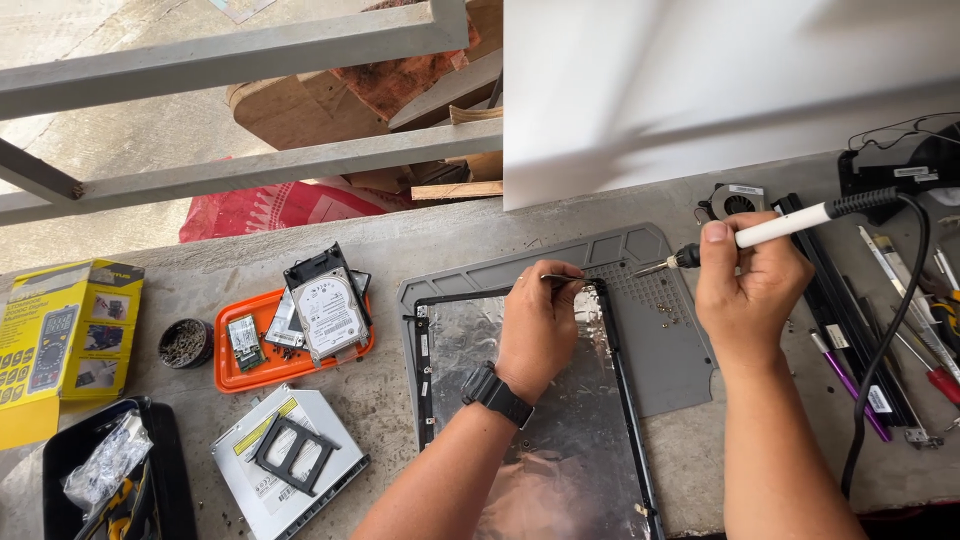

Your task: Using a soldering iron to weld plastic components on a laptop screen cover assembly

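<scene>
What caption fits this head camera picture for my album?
Left hand holds tweezers at a foil-lined panel; right hand points a soldering iron.

One view only — a camera on the person's head, looking steeply down and forward over the bench [420, 240]. It sits close: both forearms enter from the bottom edge, and the hands fill the middle. The far edge of the bench crosses the upper half — past it, a railing [250, 165], and the ground below. No second view shares the scene.
</scene>
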